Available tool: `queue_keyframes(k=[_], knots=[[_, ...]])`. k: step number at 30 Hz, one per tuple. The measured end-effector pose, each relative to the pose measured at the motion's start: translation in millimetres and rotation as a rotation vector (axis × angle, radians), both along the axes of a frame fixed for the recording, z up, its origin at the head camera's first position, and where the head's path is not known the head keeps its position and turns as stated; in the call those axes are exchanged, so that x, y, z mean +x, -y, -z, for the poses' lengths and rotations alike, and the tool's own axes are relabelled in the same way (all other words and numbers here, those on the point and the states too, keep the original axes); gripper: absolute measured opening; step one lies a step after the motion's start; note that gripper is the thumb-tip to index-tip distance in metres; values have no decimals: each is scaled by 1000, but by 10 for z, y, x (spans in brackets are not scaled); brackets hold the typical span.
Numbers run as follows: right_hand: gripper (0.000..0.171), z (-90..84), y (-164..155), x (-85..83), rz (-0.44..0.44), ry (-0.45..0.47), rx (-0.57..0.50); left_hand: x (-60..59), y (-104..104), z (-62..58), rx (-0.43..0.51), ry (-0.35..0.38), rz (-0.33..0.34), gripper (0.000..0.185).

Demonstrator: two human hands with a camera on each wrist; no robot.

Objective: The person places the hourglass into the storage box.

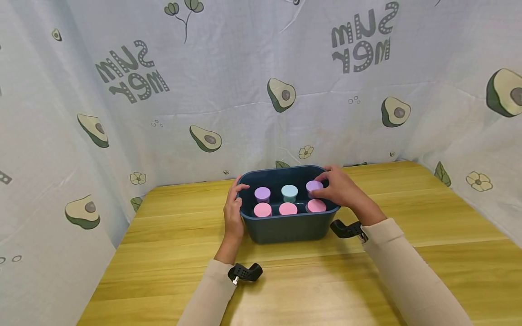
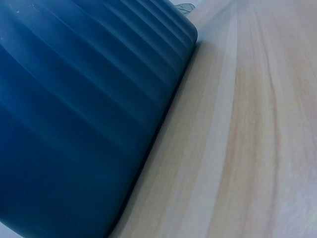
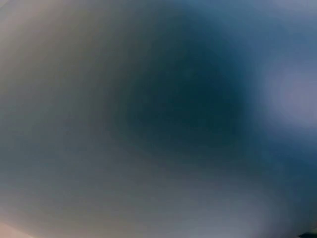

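A dark blue bin (image 1: 290, 228) stands on the table with several small lidded jars inside. At its right end my right hand (image 1: 340, 186) reaches over the rim and pinches the jar with a purple lid (image 1: 313, 185) between thumb and fingers. My left hand (image 1: 233, 210) holds the left end, fingers bent over the rim. Another purple-lidded jar (image 1: 262, 194) and a light blue-lidded jar (image 1: 289, 192) share the back row. Along the front are three pink-lidded jars (image 1: 287, 209). The bin's ribbed wall (image 2: 99, 99) fills much of the left wrist view; the right wrist view is blurred.
The wooden table (image 1: 171, 253) extends around the bin on all sides. Behind it and at both sides hangs a pale curtain (image 1: 240, 104) with avocado prints. A black wrist mount (image 1: 244, 272) sits on the left sleeve, another mount (image 1: 345, 229) on the right.
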State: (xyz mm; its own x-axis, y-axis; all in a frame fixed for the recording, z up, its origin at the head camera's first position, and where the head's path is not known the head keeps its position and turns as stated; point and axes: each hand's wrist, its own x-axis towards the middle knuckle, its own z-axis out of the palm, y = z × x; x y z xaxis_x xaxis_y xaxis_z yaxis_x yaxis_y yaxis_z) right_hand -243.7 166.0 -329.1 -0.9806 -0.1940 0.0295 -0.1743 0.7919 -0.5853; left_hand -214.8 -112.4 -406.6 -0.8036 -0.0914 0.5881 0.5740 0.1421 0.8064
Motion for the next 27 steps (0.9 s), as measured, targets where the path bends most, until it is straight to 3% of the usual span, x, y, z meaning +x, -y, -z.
queue_keyframes(k=[3,8,27], knots=[[54,-8,9,12,0,14,10,-64,17,90,0,-13,-1,42],[52,-23,20,33,-2,32,41,-75,28,136,-1,-38,-5,41],[54,-35,71,109,-6,61,80,-20,55,133,-11,-37,-5,42]])
